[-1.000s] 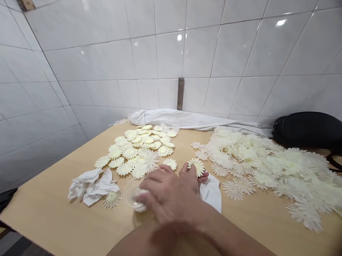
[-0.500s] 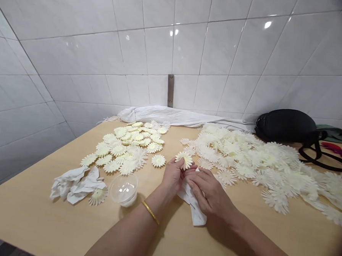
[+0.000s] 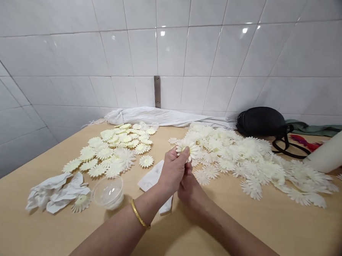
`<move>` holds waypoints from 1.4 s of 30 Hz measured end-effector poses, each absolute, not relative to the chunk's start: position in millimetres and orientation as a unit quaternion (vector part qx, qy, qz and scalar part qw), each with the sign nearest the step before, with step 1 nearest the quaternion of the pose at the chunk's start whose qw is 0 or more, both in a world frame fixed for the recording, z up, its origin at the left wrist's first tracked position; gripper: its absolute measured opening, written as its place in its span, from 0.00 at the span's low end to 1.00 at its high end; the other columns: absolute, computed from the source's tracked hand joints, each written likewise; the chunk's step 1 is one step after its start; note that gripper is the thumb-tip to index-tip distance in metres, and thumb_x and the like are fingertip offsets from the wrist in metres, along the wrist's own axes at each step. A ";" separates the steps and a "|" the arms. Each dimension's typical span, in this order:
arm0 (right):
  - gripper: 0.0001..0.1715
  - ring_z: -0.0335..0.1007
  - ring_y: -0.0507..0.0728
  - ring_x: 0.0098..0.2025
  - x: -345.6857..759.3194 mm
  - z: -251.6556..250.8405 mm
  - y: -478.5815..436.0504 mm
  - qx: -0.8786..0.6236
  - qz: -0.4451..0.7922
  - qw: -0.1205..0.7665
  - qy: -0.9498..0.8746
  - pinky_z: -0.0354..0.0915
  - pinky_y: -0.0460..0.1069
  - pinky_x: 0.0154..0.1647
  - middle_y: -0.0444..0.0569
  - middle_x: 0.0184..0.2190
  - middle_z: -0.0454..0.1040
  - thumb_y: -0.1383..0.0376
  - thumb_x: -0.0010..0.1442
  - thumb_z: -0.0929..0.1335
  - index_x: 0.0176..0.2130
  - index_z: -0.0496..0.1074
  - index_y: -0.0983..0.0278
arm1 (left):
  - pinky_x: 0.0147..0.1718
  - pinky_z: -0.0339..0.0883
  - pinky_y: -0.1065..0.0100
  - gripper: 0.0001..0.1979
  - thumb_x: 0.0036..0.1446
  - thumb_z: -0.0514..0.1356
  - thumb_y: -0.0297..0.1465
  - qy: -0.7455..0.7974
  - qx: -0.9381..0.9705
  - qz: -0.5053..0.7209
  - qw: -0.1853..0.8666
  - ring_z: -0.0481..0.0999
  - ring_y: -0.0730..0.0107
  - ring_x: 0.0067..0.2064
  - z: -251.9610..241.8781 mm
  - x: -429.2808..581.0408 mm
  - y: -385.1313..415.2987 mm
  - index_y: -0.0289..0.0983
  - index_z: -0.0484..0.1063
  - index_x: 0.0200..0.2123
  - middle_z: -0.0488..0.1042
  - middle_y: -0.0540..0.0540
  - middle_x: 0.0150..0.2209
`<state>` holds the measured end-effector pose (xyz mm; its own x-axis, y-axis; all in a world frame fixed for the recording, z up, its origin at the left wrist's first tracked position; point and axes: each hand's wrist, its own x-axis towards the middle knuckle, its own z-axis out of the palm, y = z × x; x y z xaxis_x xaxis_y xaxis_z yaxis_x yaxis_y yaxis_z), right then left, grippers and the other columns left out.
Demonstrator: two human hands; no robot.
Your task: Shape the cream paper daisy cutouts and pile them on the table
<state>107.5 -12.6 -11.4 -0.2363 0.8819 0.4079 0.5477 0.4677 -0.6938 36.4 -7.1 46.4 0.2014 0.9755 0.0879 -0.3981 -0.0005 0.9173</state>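
My left hand (image 3: 173, 168) pinches a pale cream artificial flower (image 3: 187, 148) with a ring of petals, the thumb pressed over its centre. Close below and behind it is my right hand (image 3: 191, 190), closed with fingers curled towards the flower's underside; whatever they grip is hidden. A white tissue (image 3: 152, 176) lies on the table, partly under my left wrist. To its left, a small clear plastic cup (image 3: 108, 193) stands beside a single flower (image 3: 81, 202) and crumpled white tissues (image 3: 53, 190).
Layered flowers lie in a heap (image 3: 112, 148) on the left; a larger heap of loose petal layers (image 3: 238, 154) spreads right. Along the tiled wall are a rolled white cloth (image 3: 160, 116) and a black bag (image 3: 260, 122) with a strap. A pale container (image 3: 333, 151) leans in at right.
My right hand has let go of the tissue, which now rests on the table, and has moved under the flower. The flower stays in my left hand. The view has turned right.
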 end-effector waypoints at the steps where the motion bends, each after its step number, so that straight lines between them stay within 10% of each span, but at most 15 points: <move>1: 0.12 0.64 0.55 0.30 116.0 -11.9 -9.7 -0.480 0.237 0.412 -0.737 0.60 0.48 0.29 0.50 0.29 0.71 0.67 0.55 0.57 0.29 0.67 0.65 | 0.13 0.46 0.77 0.19 0.47 0.59 0.41 0.327 0.445 0.542 0.634 0.54 0.83 0.13 42.4 35.2 -6.0 0.38 0.51 0.21 0.54 0.59 0.12; 11: 0.23 0.65 0.50 0.26 157.2 -5.1 -12.2 -0.391 0.590 0.526 -0.472 0.61 0.46 0.27 0.45 0.26 0.69 0.48 0.54 0.62 0.36 0.69 0.65 | 0.11 0.41 0.76 0.20 0.45 0.58 0.47 0.420 0.485 0.467 0.608 0.51 0.83 0.11 -3.8 40.1 -4.0 0.36 0.58 0.20 0.55 0.57 0.11; 20: 0.19 0.59 0.49 0.15 163.4 -18.8 -8.7 -0.394 0.572 0.572 -0.437 0.58 0.46 0.16 0.37 0.18 0.63 0.52 0.47 0.68 0.31 0.62 0.62 | 0.12 0.50 0.75 0.25 0.47 0.52 0.52 0.452 0.438 0.443 0.638 0.59 0.77 0.12 -7.6 60.8 -5.5 0.36 0.59 0.17 0.58 0.53 0.10; 29: 0.19 0.57 0.46 0.20 181.1 -20.5 3.8 -0.430 0.473 0.683 -0.354 0.56 0.42 0.20 0.38 0.20 0.64 0.58 0.39 0.73 0.29 0.66 0.63 | 0.17 0.57 0.75 0.14 0.46 0.60 0.38 0.423 0.424 0.503 0.623 0.67 0.77 0.19 -17.9 41.4 3.4 0.35 0.61 0.20 0.65 0.52 0.17; 36: 0.17 0.60 0.46 0.22 184.0 -12.6 3.4 -0.402 0.509 0.697 -0.305 0.62 0.43 0.23 0.38 0.22 0.64 0.60 0.36 0.75 0.27 0.67 0.61 | 0.47 0.60 0.65 0.11 0.48 0.59 0.30 0.429 0.598 0.487 0.470 0.65 0.63 0.52 -12.1 34.1 8.7 0.38 0.74 0.37 0.70 0.43 0.46; 42: 0.14 0.58 0.47 0.24 178.7 -12.0 -1.8 -0.419 0.430 0.691 -0.403 0.58 0.42 0.23 0.39 0.22 0.65 0.59 0.43 0.72 0.29 0.67 0.62 | 0.40 0.64 0.67 0.11 0.50 0.58 0.37 0.434 0.568 0.525 0.462 0.67 0.63 0.47 -2.5 30.4 0.4 0.36 0.73 0.28 0.68 0.42 0.46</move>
<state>178.7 -1.8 -12.0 0.3058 0.9315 0.1967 -0.2573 0.2798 -0.9249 30.4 0.4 -2.5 0.0720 0.9782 0.1948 0.0085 -0.1959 0.9806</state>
